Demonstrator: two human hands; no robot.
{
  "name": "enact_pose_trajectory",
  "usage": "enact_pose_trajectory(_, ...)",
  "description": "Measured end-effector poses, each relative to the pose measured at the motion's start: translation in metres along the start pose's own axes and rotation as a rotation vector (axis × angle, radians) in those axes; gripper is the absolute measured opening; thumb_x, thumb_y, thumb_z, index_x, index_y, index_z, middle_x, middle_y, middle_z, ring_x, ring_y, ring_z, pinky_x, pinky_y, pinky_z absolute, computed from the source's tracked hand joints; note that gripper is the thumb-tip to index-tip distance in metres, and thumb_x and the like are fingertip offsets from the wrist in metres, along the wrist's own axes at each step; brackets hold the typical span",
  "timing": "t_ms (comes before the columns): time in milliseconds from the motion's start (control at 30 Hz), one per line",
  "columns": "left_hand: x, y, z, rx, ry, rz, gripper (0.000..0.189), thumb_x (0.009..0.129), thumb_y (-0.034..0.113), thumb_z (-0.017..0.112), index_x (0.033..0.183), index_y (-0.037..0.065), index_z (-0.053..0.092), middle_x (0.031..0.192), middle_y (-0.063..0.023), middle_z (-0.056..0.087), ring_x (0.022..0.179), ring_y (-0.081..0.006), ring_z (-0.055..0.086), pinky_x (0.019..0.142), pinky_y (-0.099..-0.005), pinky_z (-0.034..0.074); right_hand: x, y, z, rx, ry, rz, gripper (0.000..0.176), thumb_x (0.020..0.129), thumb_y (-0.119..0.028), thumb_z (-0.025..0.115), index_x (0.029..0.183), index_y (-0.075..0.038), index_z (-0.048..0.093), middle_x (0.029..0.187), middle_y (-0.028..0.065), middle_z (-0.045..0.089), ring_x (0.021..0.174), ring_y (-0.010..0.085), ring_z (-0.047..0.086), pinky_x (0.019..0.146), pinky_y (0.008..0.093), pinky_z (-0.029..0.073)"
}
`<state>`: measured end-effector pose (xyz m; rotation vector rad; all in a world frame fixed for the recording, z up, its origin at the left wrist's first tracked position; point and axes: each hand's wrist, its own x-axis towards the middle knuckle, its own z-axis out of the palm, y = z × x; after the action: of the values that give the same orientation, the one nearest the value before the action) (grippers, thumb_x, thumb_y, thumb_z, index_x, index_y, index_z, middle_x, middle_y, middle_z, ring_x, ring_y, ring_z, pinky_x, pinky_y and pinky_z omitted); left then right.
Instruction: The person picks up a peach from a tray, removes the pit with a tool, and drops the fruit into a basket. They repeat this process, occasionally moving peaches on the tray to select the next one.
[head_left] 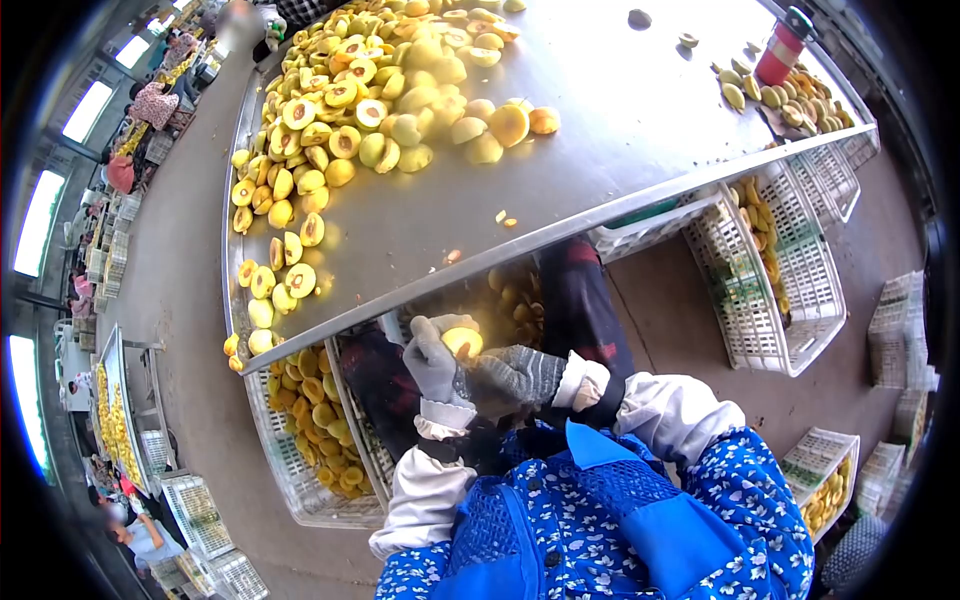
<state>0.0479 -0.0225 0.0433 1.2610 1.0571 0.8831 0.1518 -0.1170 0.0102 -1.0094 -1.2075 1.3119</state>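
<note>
Both my hands are in grey gloves, close together below the front edge of the metal table. My left hand is closed around a yellow fruit half, whose cut side shows. My right hand is beside the same fruit half, its fingers curled and partly hidden; whether it holds anything is unclear. Many halved yellow fruits are heaped on the table's left part, some showing brown pits or hollows. Under the table, more fruit pieces show dimly behind my hands.
White crates of fruit stand at the lower left and right. A red flask stands beside fruit at the table's right end. Across the table a person's hand shows. Other people work at the far left.
</note>
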Motion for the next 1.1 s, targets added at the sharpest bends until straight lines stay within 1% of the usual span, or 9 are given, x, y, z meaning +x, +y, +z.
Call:
enact_pose_trajectory(267,0.007,0.011,-0.002,-0.589,-0.233,-0.259,0.059,0.088,0.058,0.039,0.077,0.004,0.063,0.070,-0.0155,0.063,0.056,-0.0260,0.059,0.051,-0.0314,0.050,0.010,0.005,0.009,0.673,0.005,0.418,0.053,0.093,-0.053,0.038,0.076,-0.008,0.061,0.057,0.0014,0.054,0.045,0.0076,0.048,0.039,0.0210,0.036)
enact_pose_trajectory(433,0.015,0.013,-0.032,-0.987,-0.253,-0.467,0.049,0.084,0.057,0.048,0.082,0.011,0.064,0.074,-0.0127,0.063,0.061,-0.0256,0.062,0.050,-0.0347,0.051,0.006,0.009,0.017,0.652,-0.120,0.388,0.045,0.091,-0.050,0.043,0.094,-0.008,0.056,0.063,-0.0003,0.051,0.040,0.0066,0.043,0.035,0.0225,0.033)
enact_pose_trajectory(500,0.012,0.038,-0.063,-0.172,0.400,-0.145,0.044,0.085,0.051,0.051,0.085,0.010,0.065,0.074,-0.0135,0.063,0.063,-0.0275,0.063,0.053,-0.0367,0.051,-0.002,0.008,0.014,0.722,0.015,0.606,0.053,0.087,-0.062,0.041,0.085,-0.011,0.056,0.054,-0.0006,0.046,0.037,0.0082,0.041,0.034,0.0254,0.032)
enact_pose_trajectory(567,0.048,0.011,-0.157,1.084,0.533,0.279,0.035,0.084,0.041,0.056,0.092,0.008,0.065,0.084,-0.0146,0.063,0.074,-0.0288,0.063,0.064,-0.0395,0.051,-0.006,0.025,0.008,0.757,0.308,0.820,0.056,0.082,-0.070,0.040,0.080,-0.016,0.055,0.052,0.0000,0.044,0.036,0.0102,0.040,0.034,0.0269,0.032)
enact_pose_trajectory(633,0.054,0.041,-0.154,1.526,0.593,0.697,0.031,0.081,0.031,0.060,0.098,0.005,0.063,0.097,-0.0163,0.061,0.091,-0.0321,0.059,0.078,-0.0417,0.047,-0.005,0.030,0.008,0.477,0.183,0.695,0.056,0.084,-0.067,0.038,0.088,-0.015,0.057,0.058,0.0032,0.051,0.038,0.0135,0.045,0.034,0.0292,0.033)
enact_pose_trajectory(767,0.109,0.090,-0.034,1.323,0.298,1.026,0.035,0.076,0.026,0.064,0.104,0.005,0.059,0.108,-0.0178,0.056,0.103,-0.0353,0.053,0.087,-0.0442,0.043,-0.001,0.053,0.005,0.173,-0.001,0.574,0.060,0.091,-0.060,0.028,0.099,-0.008,0.059,0.070,0.0119,0.063,0.042,0.0214,0.053,0.037,0.0350,0.038)
enact_pose_trajectory(800,0.126,0.099,0.006,1.292,0.151,1.090,0.040,0.075,0.028,0.065,0.108,0.007,0.058,0.112,-0.0170,0.055,0.106,-0.0346,0.051,0.089,-0.0442,0.041,0.008,0.033,-0.004,0.126,-0.052,0.847,0.065,0.091,-0.060,0.026,0.114,-0.006,0.054,0.070,0.0154,0.063,0.042,0.0223,0.054,0.036,0.0359,0.039)
enact_pose_trajectory(967,0.216,0.082,0.178,1.267,-0.318,1.257,0.055,0.075,0.044,0.063,0.123,0.019,0.051,0.130,-0.0146,0.043,0.119,-0.0395,0.039,0.099,-0.0510,0.029,-0.007,0.123,0.011,-0.548,0.024,0.001,0.065,0.087,-0.010,0.043,0.145,-0.013,0.013,0.093,0.0321,0.058,0.084,0.0427,0.059,0.073,0.0458,0.047)
enact_pose_trajectory(1100,0.240,0.043,0.263,1.607,-0.474,1.126,0.057,0.082,0.056,0.044,0.128,0.022,0.045,0.135,-0.0126,0.040,0.122,-0.0421,0.037,0.101,-0.0522,0.028,0.005,0.143,0.018,-0.494,0.013,0.072,0.062,0.088,-0.015,0.043,0.144,-0.013,0.016,0.094,0.0309,0.058,0.085,0.0423,0.059,0.074,0.0455,0.046)
